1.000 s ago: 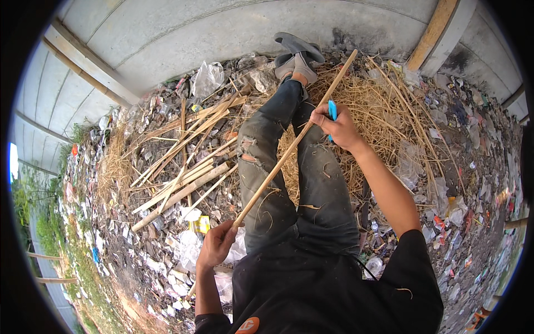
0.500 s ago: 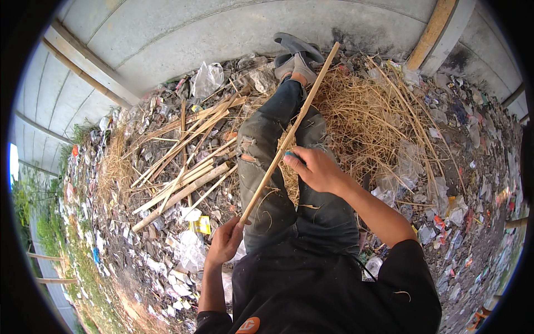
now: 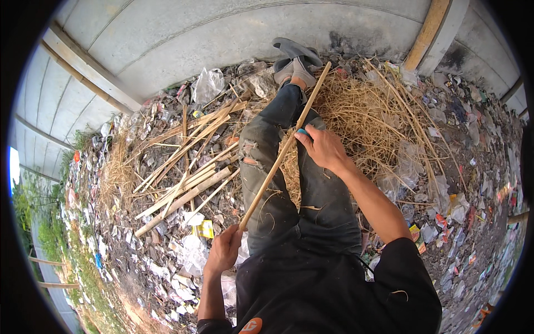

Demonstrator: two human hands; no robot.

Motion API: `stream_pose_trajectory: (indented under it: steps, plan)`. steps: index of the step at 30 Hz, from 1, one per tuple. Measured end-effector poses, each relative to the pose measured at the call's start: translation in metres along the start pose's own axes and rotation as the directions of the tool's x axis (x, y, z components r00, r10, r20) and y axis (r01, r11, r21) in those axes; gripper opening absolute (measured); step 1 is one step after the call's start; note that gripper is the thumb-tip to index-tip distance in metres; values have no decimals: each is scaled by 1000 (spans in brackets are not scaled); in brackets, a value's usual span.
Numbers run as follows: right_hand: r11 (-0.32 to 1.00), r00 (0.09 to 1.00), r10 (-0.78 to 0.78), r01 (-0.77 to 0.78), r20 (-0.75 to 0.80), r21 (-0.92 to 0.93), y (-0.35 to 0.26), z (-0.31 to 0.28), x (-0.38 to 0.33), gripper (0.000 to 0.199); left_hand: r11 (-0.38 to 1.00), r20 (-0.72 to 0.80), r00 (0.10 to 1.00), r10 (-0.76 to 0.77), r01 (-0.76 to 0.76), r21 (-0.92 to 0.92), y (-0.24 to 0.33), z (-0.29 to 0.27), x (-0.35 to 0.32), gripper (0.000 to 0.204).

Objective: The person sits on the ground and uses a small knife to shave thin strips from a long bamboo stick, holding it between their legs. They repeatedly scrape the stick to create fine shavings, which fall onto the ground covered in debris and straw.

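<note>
A long, pale bamboo strip slants across my legs, its far end up by my feet. My left hand is closed round the near end, beside my left thigh. Farther up the strip, my right hand grips a small tool with a blue-green handle against the strip's edge. Its working part is hidden by the hand and the strip. Thin curled shavings lie on my jeans, and a heap of straw-coloured shavings spreads to the right of my legs.
To the left lie several split bamboo strips and a thicker bamboo pole. Litter and plastic scraps cover the ground. A grey panel wall stands beyond my feet, with a bamboo post against it. Long thin strips lie at right.
My right hand has slid with the tool farther up the strip, away from my body. The strip's far end has dropped slightly nearer, while my left hand keeps its hold.
</note>
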State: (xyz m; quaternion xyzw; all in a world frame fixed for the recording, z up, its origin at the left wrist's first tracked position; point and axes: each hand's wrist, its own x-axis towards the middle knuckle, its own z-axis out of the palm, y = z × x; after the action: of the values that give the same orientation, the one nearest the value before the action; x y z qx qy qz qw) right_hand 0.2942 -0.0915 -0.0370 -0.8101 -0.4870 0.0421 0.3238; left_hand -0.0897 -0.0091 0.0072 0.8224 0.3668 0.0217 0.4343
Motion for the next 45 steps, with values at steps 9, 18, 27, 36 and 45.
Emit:
stream_pose_trajectory:
  steps: [9, 18, 27, 36, 45]
  plan:
    - [988, 977, -143, 131, -157, -84, -1, 7, 7, 44, 996, 27, 997, -69, 70, -55, -6, -6, 1, 25]
    - [952, 936, -264, 291, -231, 91, 22, -11, 10, 32, 991, 93, 994, -60, 70, -117, -14, -12, 0, 28]
    - [905, 927, -232, 316, -294, 284, 5, -20, 18, 30, 997, 91, 995, -46, 51, -55, -3, -24, 2, 28]
    - [595, 991, -119, 125, -67, 794, 23, -17, 31, 21, 998, 81, 996, -45, 49, -36, -5, -23, -4, 26]
    - [840, 933, 45, 158, -357, 519, 17, -50, 21, 25, 999, -65, 997, 35, -34, 14, -20, -13, -6, 26]
